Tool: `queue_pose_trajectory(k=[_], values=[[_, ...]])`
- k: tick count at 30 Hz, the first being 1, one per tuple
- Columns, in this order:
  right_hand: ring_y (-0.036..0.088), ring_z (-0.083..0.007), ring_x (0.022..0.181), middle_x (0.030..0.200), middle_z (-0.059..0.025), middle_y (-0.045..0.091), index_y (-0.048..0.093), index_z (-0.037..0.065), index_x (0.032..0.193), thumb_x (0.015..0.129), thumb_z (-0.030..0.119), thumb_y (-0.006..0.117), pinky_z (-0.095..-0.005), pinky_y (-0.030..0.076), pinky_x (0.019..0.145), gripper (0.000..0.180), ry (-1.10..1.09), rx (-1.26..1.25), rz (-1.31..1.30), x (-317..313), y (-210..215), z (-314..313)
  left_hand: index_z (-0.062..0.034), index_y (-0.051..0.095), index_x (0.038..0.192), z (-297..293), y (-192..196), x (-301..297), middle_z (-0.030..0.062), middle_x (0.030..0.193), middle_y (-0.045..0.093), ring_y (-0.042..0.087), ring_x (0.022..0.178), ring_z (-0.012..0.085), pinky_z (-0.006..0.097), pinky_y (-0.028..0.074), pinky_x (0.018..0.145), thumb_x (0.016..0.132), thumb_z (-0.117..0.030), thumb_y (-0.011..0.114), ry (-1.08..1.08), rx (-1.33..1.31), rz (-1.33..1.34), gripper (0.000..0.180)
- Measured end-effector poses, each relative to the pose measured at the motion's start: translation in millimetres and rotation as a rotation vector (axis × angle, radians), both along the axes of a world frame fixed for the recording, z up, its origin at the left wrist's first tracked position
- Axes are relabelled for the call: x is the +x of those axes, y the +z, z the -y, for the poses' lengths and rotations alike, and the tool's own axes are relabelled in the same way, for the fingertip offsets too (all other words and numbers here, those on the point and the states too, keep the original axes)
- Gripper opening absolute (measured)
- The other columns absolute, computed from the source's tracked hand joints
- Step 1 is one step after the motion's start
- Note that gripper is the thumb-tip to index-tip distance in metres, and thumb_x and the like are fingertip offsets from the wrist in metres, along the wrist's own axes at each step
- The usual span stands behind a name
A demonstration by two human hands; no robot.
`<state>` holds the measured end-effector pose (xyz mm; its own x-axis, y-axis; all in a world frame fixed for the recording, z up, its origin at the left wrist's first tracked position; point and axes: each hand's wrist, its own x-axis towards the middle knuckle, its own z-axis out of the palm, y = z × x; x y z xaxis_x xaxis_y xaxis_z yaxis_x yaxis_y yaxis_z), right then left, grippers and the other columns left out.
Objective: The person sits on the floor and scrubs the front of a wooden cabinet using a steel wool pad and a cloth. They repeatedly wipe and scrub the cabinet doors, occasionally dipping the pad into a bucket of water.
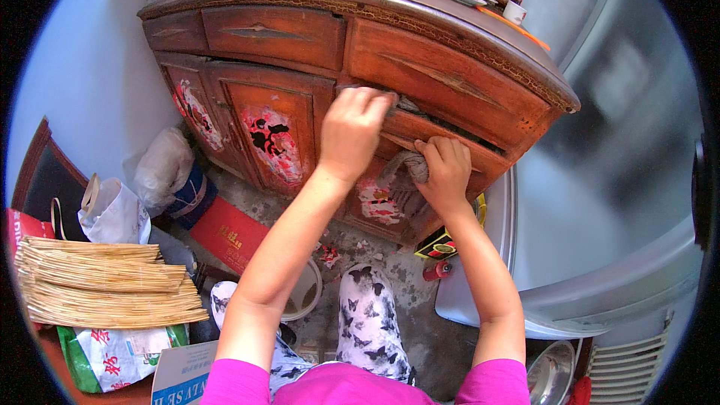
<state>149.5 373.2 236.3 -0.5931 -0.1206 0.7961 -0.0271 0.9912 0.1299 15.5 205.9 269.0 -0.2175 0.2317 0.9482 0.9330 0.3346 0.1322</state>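
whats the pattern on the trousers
Black butterflies on white; the trousers show best in the head view.

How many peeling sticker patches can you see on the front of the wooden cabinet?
3: a left patch, a middle patch and a right patch, beside the grey cloth at the right hand. The cloth may hide more.

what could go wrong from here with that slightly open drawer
The bare right hand has its fingers near the gap above the slightly open, reddish-brown wooden drawer, so they might get pinched if it slides shut. The crumpled grey cloth hanging from that hand could snag on the drawer's edge. The round, white-rimmed container on the floor near the legs might get kicked.
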Motion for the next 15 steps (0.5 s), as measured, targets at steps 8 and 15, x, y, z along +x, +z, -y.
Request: queue_pose_trajectory(k=[8,15], values=[[0.060,-0.0322,0.099,0.104,-0.0095,0.062,0.068,0.010,0.110,0.054,0.005,0.083,-0.0448,0.045,0.083,0.058,0.021,-0.030,0.020,6.7,3.0,1.6,-0.0069,0.075,0.100,-19.4,-10.4,-11.3,0.0083,0.097,0.069,0.066,0.096,0.0257,0.037,0.057,0.083,0.078,-0.013,0.065,-0.045,-0.322,-0.232,0.025],[0.059,-0.0301,0.099,0.103,-0.0068,0.061,0.070,0.011,0.111,0.058,0.002,0.081,-0.0431,0.043,0.083,0.056,0.008,-0.067,-0.031,0.7,-4.1,7.7,-0.0062,0.074,0.108,75.3,4.8,-72.0,0.0129,0.103,0.070,0.066,0.103,0.0342,0.043,0.055,0.092,0.076,0.009,0.061,0.250,-0.113,0.099,0.038]])
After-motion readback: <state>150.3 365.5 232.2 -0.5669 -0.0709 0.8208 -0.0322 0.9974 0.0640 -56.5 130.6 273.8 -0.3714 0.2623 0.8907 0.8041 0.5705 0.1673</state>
